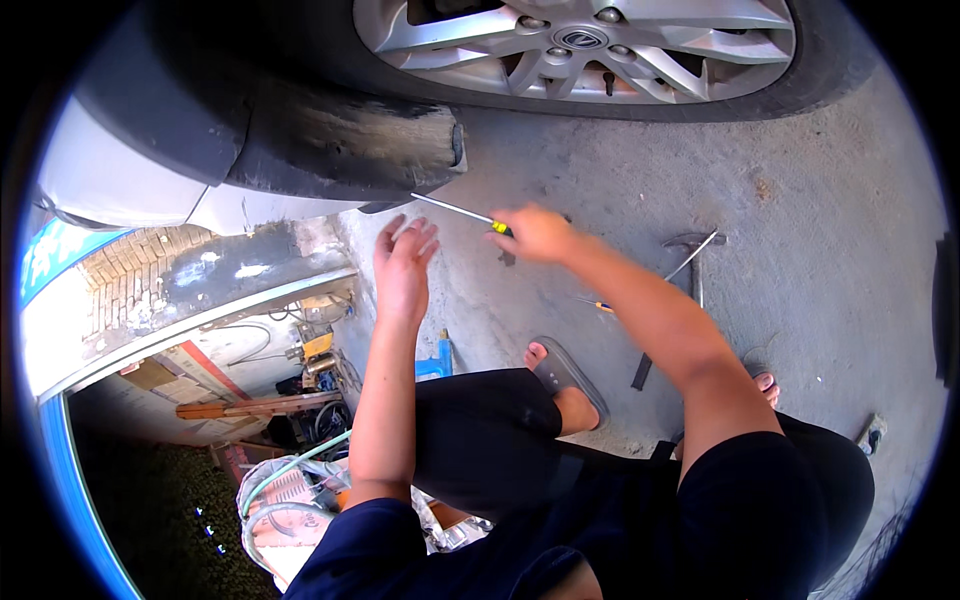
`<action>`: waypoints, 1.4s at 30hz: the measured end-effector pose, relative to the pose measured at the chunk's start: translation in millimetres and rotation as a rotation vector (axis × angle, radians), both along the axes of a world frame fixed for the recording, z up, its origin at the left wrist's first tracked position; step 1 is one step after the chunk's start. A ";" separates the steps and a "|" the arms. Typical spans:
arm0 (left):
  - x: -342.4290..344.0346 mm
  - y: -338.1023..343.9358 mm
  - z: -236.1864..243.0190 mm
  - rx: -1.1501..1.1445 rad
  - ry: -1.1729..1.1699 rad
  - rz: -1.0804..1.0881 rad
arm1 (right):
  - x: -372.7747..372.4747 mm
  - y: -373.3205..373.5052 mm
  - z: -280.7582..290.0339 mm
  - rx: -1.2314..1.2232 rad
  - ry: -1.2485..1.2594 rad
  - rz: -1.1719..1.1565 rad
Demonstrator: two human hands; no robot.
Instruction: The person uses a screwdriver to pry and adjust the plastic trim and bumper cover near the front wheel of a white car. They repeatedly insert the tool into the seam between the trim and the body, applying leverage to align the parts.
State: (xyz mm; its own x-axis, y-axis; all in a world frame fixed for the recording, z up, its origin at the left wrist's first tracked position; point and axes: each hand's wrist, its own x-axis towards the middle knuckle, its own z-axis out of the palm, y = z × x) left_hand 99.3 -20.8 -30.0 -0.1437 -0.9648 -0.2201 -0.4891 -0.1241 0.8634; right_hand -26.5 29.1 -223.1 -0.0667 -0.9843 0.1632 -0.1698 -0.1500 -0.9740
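My right hand is closed around the yellow and black handle of a screwdriver. The shaft points left, its tip just below the end of the car's dark lower trim. A pale, scuffed patch shows on that trim. My left hand is raised below the tip, fingers apart and slightly curled, holding nothing. Above the trim stands the car's wheel with silver spokes and a black tyre. Motion blurs my right hand a little.
On the concrete floor, right of my right forearm, lie a hammer and a thin metal rod. A smaller yellow-handled tool lies near my sandalled foot. Blue metal stands by my knee; a cluttered doorway is at left.
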 end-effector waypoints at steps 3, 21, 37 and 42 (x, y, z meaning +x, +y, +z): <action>-7.4 -15.7 -5.1 -0.286 -0.122 -0.026 | -19.2 -21.7 -19.3 -0.072 0.127 0.043; -58.5 -46.2 -32.7 -0.861 -0.319 0.109 | -53.0 -59.9 -24.8 -0.034 0.310 -0.031; -20.2 -61.9 -50.4 -0.422 0.744 0.091 | 22.1 -2.1 -4.7 0.099 -0.095 -0.029; -24.0 -67.4 -49.8 -0.339 0.823 0.162 | 79.7 34.2 -4.1 0.308 -0.154 -0.105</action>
State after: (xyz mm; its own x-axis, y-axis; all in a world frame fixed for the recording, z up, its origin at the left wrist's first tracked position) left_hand 75.3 -88.2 -79.8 0.0128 -0.9814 0.1918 0.3009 0.1867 0.9352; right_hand 53.3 63.2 -227.3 -0.1704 -0.9723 -0.1602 -0.0165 0.1653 -0.9861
